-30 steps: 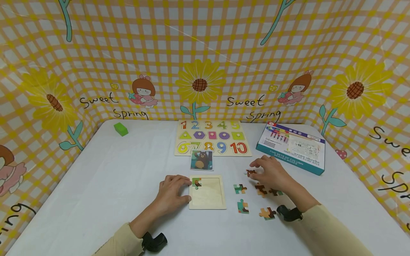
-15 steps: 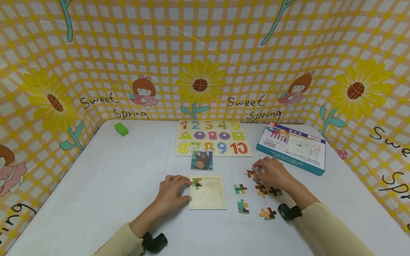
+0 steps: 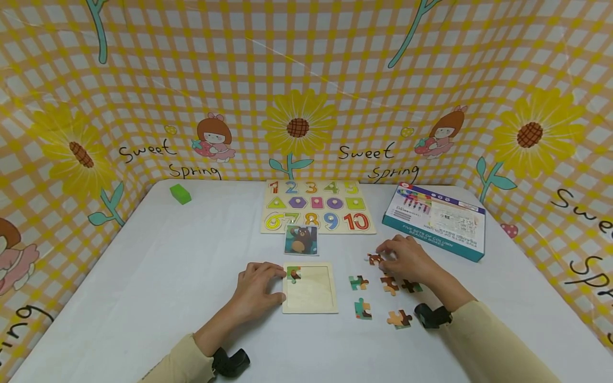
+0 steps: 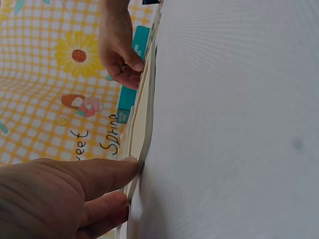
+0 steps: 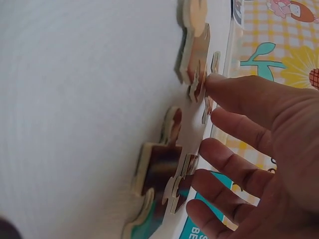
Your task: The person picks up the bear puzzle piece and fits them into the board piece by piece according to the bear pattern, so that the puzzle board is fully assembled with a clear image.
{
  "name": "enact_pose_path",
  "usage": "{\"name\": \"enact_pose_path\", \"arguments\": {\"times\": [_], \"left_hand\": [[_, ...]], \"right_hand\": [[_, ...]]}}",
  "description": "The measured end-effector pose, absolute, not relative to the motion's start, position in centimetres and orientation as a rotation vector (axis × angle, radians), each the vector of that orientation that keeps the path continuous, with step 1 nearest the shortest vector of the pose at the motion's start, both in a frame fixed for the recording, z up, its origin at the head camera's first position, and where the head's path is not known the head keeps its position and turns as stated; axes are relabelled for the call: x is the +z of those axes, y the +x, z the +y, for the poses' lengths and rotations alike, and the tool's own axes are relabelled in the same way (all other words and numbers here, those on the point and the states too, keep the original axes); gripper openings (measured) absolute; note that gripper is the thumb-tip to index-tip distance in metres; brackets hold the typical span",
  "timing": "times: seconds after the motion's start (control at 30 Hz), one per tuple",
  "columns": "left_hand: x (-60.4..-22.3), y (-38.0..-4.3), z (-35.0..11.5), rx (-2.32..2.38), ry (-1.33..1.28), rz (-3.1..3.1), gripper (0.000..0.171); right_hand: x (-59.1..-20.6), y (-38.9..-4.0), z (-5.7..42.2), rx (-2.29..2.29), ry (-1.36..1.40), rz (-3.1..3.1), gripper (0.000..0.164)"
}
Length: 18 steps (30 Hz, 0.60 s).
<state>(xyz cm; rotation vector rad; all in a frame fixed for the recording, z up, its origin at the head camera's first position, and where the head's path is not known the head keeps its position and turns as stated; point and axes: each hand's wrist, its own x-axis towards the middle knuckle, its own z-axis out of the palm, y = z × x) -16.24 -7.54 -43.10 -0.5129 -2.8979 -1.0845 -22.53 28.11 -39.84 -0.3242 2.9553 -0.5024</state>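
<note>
A square wooden puzzle tray (image 3: 308, 295) lies mid-table, with one green and brown jigsaw piece (image 3: 293, 273) in its far left corner. My left hand (image 3: 258, 292) rests at the tray's left edge, its thumb (image 4: 112, 174) and fingertips touching the rim. To the right, my right hand (image 3: 407, 259) hovers low beside a brown bear-face jigsaw piece (image 3: 375, 259). Its fingers are spread and hold nothing in the right wrist view. Several other pieces lie closer to me, including a teal one (image 3: 363, 308) and a tan and brown one (image 3: 399, 319).
Behind the tray lies a bear picture card (image 3: 301, 240), overlapping the front edge of a number-and-shape board (image 3: 318, 210). A flat teal-edged box (image 3: 435, 221) sits at the back right. At the back left is a green block (image 3: 180, 193). Patterned cloth (image 3: 297, 69) hangs around the table.
My right hand has drawn slightly right, its thumb and index finger coming off the bear-face piece, which stays in place. The left hand and tray have not moved.
</note>
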Motion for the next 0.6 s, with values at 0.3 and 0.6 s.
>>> {"name": "enact_pose_path", "arguments": {"times": [0.3,0.6], "left_hand": [[-43.15,-16.25,-7.54,-1.094,-0.515,-2.89,0.038],[-43.18,-16.26,-7.56,-1.094,-0.518,-2.886,0.038]], "right_hand": [[-40.09,-22.66,28.19,-0.495,-0.329,2.964,0.03],[-40.11,-22.57,28.25,-0.484,-0.348,2.973,0.029]]}}
